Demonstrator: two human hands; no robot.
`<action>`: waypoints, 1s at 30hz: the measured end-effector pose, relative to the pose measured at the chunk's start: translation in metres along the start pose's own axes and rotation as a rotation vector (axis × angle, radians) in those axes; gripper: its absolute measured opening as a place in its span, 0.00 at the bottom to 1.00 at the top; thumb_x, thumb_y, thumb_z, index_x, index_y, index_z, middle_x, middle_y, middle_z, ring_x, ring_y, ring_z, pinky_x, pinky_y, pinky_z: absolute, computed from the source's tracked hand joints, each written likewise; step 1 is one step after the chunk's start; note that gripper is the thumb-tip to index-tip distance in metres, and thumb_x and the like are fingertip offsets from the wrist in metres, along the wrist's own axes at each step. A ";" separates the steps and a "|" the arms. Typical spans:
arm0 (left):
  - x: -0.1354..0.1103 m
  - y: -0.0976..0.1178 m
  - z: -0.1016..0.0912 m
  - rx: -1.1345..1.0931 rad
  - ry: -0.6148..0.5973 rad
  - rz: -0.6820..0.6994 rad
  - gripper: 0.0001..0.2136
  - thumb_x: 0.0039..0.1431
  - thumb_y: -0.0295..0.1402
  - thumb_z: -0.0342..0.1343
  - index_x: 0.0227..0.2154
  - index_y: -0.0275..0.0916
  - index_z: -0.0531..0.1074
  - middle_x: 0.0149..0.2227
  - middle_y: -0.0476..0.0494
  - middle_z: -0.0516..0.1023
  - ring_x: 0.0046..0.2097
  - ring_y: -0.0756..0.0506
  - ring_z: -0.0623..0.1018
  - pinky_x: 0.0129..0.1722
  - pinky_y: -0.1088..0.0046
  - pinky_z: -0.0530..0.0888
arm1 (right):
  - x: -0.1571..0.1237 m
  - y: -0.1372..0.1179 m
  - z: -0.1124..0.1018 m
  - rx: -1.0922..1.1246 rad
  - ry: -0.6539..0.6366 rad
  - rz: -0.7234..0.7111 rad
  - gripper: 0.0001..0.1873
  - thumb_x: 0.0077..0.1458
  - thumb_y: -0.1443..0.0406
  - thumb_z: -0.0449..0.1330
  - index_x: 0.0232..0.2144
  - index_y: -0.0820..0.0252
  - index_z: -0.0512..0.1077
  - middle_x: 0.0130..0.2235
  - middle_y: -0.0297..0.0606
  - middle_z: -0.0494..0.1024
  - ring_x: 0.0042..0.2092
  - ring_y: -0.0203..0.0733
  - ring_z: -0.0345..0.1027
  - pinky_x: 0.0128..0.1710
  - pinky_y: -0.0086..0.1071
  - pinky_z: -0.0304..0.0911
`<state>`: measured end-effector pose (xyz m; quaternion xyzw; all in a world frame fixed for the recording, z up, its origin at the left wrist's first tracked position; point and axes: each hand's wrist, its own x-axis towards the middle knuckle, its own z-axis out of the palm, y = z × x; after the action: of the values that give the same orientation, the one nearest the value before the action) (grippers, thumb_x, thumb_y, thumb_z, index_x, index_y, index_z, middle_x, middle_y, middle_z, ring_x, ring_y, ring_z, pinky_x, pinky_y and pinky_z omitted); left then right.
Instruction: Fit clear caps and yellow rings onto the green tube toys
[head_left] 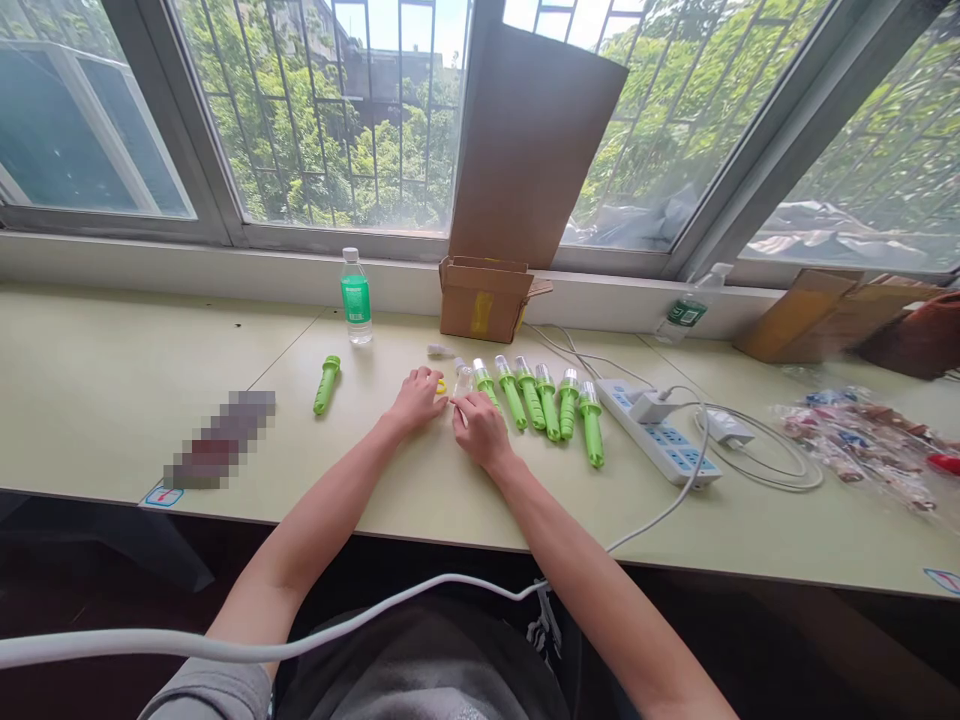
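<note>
- Head view: left hand, low over the table, fingers bent and close together at a small yellow ring; whether they are clamped on it, cannot tell
- Right hand, just beside the left, fingers curled inward; grip hidden, cannot tell whether anything is clamped
- Clear plastic piece, just beyond the right fingertips; contact uncertain
- Green ribbed tubes, six, clear-capped, in a slanting row right of the hands, the nearest close to the right hand
- Single green ribbed tube, lying well apart, left of the hands
- Water bottle, green label, upright behind the hands
- Cardboard box, open, near the window wall
- White power strip, right of the row, one plug fitted
- Second bottle, tilted, at the wall
- Clear plastic bags, heaped far right
- Pale table, bearing the above
</note>
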<state>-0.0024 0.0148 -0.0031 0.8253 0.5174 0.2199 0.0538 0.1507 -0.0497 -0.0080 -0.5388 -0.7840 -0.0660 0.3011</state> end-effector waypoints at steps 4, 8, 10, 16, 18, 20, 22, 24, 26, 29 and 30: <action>0.000 0.001 0.000 -0.009 -0.009 0.002 0.18 0.57 0.38 0.52 0.50 0.39 0.64 0.52 0.36 0.66 0.54 0.38 0.66 0.54 0.61 0.65 | 0.000 -0.002 -0.003 -0.031 0.141 0.067 0.20 0.58 0.68 0.50 0.52 0.61 0.71 0.49 0.47 0.69 0.52 0.49 0.59 0.49 0.38 0.59; 0.000 0.001 0.000 -0.003 -0.020 0.008 0.19 0.57 0.38 0.53 0.50 0.40 0.64 0.52 0.36 0.66 0.54 0.38 0.66 0.54 0.61 0.65 | 0.001 -0.003 -0.004 -0.098 0.147 0.119 0.25 0.56 0.67 0.52 0.57 0.57 0.66 0.56 0.48 0.61 0.57 0.52 0.53 0.52 0.41 0.56; 0.000 0.001 0.000 -0.001 -0.023 0.011 0.20 0.57 0.38 0.53 0.51 0.40 0.64 0.52 0.36 0.66 0.54 0.38 0.66 0.54 0.61 0.65 | 0.001 -0.003 -0.004 -0.124 0.117 0.137 0.27 0.57 0.66 0.52 0.59 0.56 0.64 0.58 0.48 0.59 0.58 0.52 0.52 0.53 0.41 0.55; -0.004 0.004 -0.002 -0.007 -0.033 0.083 0.26 0.58 0.35 0.51 0.60 0.49 0.58 0.53 0.40 0.65 0.56 0.38 0.65 0.57 0.59 0.62 | 0.002 -0.002 -0.001 -0.206 0.029 0.141 0.31 0.56 0.64 0.53 0.63 0.56 0.57 0.62 0.49 0.53 0.63 0.54 0.45 0.60 0.45 0.45; -0.005 0.006 -0.003 -0.011 -0.037 0.100 0.26 0.58 0.34 0.51 0.60 0.50 0.58 0.55 0.40 0.64 0.58 0.38 0.64 0.58 0.59 0.62 | 0.002 -0.002 0.000 -0.228 0.009 0.150 0.33 0.56 0.63 0.53 0.64 0.57 0.55 0.63 0.49 0.52 0.63 0.55 0.44 0.61 0.46 0.42; -0.007 0.008 -0.004 -0.021 -0.045 0.117 0.25 0.59 0.34 0.51 0.60 0.51 0.59 0.55 0.41 0.63 0.58 0.39 0.63 0.58 0.58 0.61 | 0.002 -0.001 0.001 -0.243 -0.006 0.163 0.34 0.56 0.63 0.53 0.65 0.57 0.53 0.64 0.49 0.52 0.63 0.54 0.44 0.61 0.48 0.40; -0.007 0.008 -0.006 -0.035 -0.053 0.132 0.24 0.58 0.33 0.51 0.59 0.52 0.60 0.55 0.41 0.63 0.58 0.39 0.63 0.58 0.59 0.61 | 0.002 0.000 0.002 -0.252 -0.020 0.177 0.34 0.56 0.63 0.52 0.65 0.57 0.53 0.64 0.49 0.52 0.64 0.53 0.44 0.62 0.49 0.38; -0.007 0.009 -0.007 -0.045 -0.061 0.147 0.24 0.58 0.33 0.51 0.58 0.53 0.61 0.55 0.42 0.64 0.58 0.39 0.63 0.59 0.58 0.61 | 0.002 0.000 0.002 -0.258 -0.029 0.196 0.34 0.56 0.63 0.51 0.65 0.57 0.53 0.64 0.49 0.53 0.64 0.53 0.44 0.62 0.50 0.36; -0.007 0.008 -0.006 -0.047 -0.068 0.157 0.24 0.58 0.33 0.51 0.58 0.52 0.62 0.54 0.42 0.64 0.58 0.39 0.64 0.59 0.58 0.61 | 0.002 0.000 0.002 -0.257 -0.029 0.216 0.33 0.57 0.64 0.50 0.64 0.57 0.54 0.64 0.49 0.54 0.64 0.52 0.44 0.62 0.51 0.35; -0.006 0.007 -0.005 -0.039 -0.066 0.144 0.22 0.58 0.35 0.51 0.57 0.49 0.64 0.53 0.41 0.65 0.56 0.39 0.65 0.58 0.58 0.62 | 0.002 0.000 0.002 -0.249 -0.023 0.230 0.32 0.57 0.64 0.50 0.64 0.57 0.54 0.63 0.48 0.56 0.63 0.51 0.46 0.62 0.52 0.35; -0.006 0.007 -0.004 -0.034 -0.063 0.134 0.21 0.59 0.36 0.51 0.56 0.48 0.64 0.53 0.40 0.66 0.56 0.39 0.66 0.58 0.58 0.62 | 0.002 -0.001 0.002 -0.247 -0.022 0.232 0.32 0.57 0.64 0.50 0.64 0.57 0.54 0.63 0.48 0.56 0.63 0.51 0.47 0.62 0.51 0.35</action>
<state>-0.0008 0.0058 0.0008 0.8635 0.4554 0.2054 0.0692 0.1489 -0.0474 -0.0082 -0.6591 -0.7059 -0.1207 0.2297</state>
